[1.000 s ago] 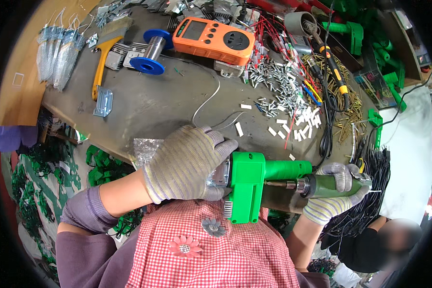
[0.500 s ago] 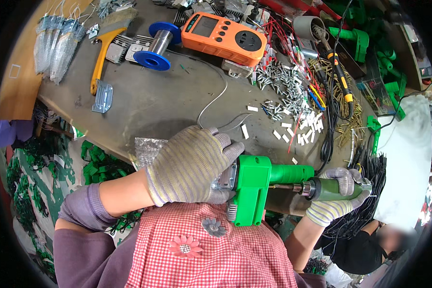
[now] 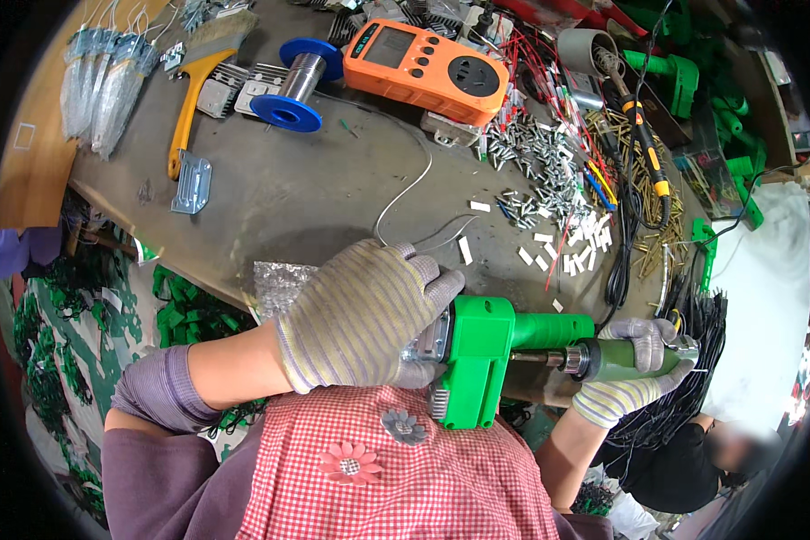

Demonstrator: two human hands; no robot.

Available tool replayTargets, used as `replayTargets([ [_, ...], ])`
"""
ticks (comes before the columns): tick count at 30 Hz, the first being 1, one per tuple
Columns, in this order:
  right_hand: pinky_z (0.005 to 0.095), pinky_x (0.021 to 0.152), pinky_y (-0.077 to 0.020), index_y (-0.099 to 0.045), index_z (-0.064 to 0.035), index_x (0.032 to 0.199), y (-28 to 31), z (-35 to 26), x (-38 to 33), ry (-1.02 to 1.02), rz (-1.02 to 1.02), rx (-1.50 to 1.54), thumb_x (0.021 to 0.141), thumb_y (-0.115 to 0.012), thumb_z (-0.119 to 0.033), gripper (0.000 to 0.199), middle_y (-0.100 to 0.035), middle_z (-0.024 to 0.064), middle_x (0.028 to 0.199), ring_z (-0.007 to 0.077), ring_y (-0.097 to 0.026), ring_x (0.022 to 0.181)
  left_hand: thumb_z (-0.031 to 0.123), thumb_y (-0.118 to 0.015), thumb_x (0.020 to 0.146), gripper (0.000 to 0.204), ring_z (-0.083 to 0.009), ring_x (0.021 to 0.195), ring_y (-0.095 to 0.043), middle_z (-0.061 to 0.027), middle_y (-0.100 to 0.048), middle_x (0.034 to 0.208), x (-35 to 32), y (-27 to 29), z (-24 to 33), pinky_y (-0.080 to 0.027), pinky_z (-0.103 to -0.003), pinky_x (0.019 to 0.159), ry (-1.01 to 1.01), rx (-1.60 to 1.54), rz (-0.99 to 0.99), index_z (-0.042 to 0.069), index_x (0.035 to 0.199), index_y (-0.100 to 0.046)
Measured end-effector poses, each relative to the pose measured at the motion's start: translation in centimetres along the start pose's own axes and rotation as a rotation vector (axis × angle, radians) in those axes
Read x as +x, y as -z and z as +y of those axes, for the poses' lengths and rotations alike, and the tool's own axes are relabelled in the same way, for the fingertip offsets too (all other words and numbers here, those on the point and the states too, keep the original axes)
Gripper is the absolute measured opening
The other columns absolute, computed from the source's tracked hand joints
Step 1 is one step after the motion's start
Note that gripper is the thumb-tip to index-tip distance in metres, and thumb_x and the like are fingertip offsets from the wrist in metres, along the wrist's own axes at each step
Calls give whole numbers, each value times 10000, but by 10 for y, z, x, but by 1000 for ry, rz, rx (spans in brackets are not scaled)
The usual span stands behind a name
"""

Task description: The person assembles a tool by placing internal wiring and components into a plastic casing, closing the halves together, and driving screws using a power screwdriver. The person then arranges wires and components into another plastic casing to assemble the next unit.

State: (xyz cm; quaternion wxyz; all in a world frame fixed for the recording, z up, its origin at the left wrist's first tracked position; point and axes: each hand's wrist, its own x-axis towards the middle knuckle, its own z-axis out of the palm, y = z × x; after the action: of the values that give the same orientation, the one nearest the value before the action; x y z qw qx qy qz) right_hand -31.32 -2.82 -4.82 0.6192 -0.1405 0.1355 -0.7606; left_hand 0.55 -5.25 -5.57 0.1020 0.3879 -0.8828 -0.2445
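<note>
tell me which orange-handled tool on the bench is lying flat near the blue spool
The brush with the orange-yellow handle, left of the blue spool. The other one, a screwdriver with an orange and black handle, lies far right among the brass screws.

The left hand [image 3: 364, 310] covers the rear of the green tool [image 3: 481, 355] — the right hand [image 3: 634, 369] hides the screwdriver's [image 3: 594, 358] handle — its tip is too small to tell
</note>
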Motion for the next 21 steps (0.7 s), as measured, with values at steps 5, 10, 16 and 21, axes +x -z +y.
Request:
replayTargets([
  [5,317,722,-486,-581,-54,870,-3,8,-2,-12,-46,6,922,-657,-467,423,-372,-90,506,56,-381,448,513,-780,625,911,-314,991,-612,-141,-622,1044,3,2,2,-492,-453,845,-12,-6,-24,-6,1337,-548],
  [10,308,751,-473,-528,-124,817,-1,14,-7,3,-51,39,926,-656,-457,373,-363,-116,482,38,-400,463,486,-779,630,923,-315,987,-610,-148,-615,1031,2,0,0,-485,-453,852,-51,-13,-1,-35,1350,-531],
  [16,306,761,-458,-517,-142,800,3,16,-8,2,-64,98,940,-647,-456,367,-376,-114,468,46,-404,463,471,-785,638,907,-329,967,-611,-161,-616,1027,4,-1,-2,-485,-460,850,-69,-41,-10,-43,1341,-531],
  [21,310,766,-452,-512,-151,786,16,9,-5,0,-44,29,951,-633,-447,360,-402,-108,465,53,-417,457,475,-791,646,883,-340,933,-618,-169,-626,998,5,-2,-7,-490,-462,838,-110,-60,39,-50,1314,-551],
])
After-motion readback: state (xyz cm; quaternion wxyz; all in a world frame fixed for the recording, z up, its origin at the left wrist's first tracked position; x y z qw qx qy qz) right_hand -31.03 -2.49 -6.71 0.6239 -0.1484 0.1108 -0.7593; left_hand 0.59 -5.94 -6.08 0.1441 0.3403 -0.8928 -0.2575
